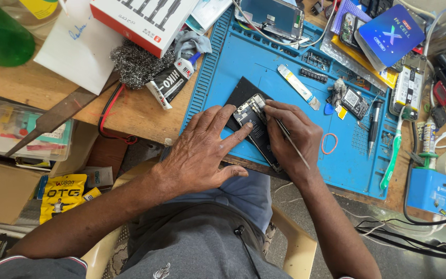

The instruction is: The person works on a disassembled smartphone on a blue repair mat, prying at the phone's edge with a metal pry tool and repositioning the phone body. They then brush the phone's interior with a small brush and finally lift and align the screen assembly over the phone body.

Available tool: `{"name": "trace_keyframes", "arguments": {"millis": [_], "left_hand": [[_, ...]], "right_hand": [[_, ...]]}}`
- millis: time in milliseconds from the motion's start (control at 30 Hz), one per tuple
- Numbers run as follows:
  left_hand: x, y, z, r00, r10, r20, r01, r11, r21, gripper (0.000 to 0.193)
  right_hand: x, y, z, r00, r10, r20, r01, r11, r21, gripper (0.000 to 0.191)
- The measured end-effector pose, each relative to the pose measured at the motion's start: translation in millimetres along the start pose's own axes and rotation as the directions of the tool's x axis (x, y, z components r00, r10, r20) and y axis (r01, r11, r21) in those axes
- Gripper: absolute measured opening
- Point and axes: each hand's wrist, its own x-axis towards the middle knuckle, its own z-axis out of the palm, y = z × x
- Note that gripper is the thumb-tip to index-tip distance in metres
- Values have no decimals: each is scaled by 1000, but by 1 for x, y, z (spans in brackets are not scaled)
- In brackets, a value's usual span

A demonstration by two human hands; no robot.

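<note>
Two hands worked over an opened smartphone (256, 129) lying on a black pad (241, 93) on the blue repair mat (264, 62) of the worktop (21, 82). Left hand (205, 150) lay flat, fingers spread, pinning the phone. Right hand (292, 134) pinched a thin metal tool (292, 146) at the phone's upper end.

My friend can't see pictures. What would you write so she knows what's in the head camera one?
A person's left hand presses down an opened phone on a blue repair mat, while the right hand works on it with a thin tool. Small parts, a green toothbrush and boxes crowd the wooden bench.
</note>
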Motion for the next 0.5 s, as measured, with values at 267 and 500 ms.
{"name": "trace_keyframes", "arguments": {"millis": [267,500], "left_hand": [[0,0,0,1000,-15,14,15,1000,-1,83],[0,0,0,1000,-5,1,5,1000,-10,82]], "right_hand": [[6,3,-6,999,35,33,-37,997,72,14],[5,8,-13,997,53,51,-55,997,52,15]]}}
